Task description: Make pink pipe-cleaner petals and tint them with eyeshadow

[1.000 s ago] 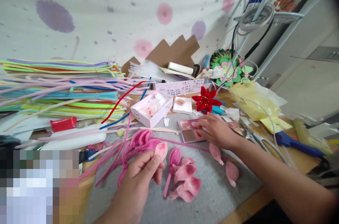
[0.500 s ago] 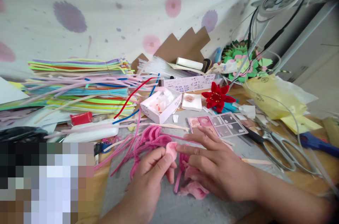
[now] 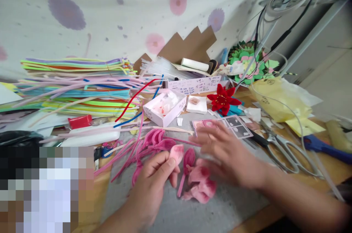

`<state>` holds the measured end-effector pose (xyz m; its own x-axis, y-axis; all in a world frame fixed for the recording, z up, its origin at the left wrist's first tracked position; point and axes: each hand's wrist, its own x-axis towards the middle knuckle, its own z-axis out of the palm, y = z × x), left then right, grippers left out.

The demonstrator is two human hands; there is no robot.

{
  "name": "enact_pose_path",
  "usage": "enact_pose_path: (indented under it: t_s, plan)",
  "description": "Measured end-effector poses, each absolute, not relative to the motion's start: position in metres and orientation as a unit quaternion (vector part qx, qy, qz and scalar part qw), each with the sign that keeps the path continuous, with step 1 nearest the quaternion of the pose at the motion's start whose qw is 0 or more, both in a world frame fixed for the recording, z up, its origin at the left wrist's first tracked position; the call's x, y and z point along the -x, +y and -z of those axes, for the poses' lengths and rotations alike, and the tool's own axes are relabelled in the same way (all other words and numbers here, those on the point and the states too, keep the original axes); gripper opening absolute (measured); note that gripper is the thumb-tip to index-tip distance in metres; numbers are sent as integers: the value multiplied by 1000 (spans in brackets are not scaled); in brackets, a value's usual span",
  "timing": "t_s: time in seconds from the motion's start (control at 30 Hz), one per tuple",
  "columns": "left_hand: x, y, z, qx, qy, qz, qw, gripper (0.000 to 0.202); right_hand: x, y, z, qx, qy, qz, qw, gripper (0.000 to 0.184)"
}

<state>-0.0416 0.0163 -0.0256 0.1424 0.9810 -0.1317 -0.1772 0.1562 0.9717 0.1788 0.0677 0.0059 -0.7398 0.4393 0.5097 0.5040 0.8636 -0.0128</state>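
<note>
My left hand pinches a light pink fuzzy petal between thumb and fingers, with its pointed tip upward. My right hand, blurred by motion, is apart from the petal with its fingers stretched out. It hovers at the near edge of a flat palette with pink and dark squares, partly hiding it. Between the hands, a bunch of soft pink petals lies on the grey mat, beside a looped darker pink pipe cleaner. More looped magenta pipe cleaners lie behind my left hand.
Bundles of coloured pipe cleaners are stacked at the left. A small white box and a red fuzzy flower stand behind the mat. Large scissors and a yellow plastic bag lie at the right, with hanging cables above.
My right hand has pulled away from the petal, moving up and right toward the palette. The petal now points up more plainly in my left hand. The pink bunch is more exposed.
</note>
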Motion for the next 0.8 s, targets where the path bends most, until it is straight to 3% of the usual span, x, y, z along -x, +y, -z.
enact_pose_path:
  t_s: [0.07, 0.17, 0.27, 0.53, 0.67, 0.8]
  plan:
    - [42, 16, 26, -448, 473, -470, 595, 29, -202, 89, -2, 352, -895, 83, 261, 14]
    - [43, 17, 26, -444, 490, -467, 587, 30, -234, 113, 4, 433, -881, 78, 174, 18]
    - [42, 17, 26, -435, 492, -470, 589, 30, -244, 120, 9, 443, -886, 65, 120, 20]
    - [42, 18, 29, -420, 483, -478, 601, 29, -230, 124, 13, 422, -898, 54, 107, 21]
    - [42, 19, 29, -420, 478, -481, 603, 28, -223, 114, 6, 409, -897, 55, 157, 19]
    - [40, 17, 27, -429, 472, -476, 605, 28, -192, 81, -10, 309, -920, 30, 238, 15]
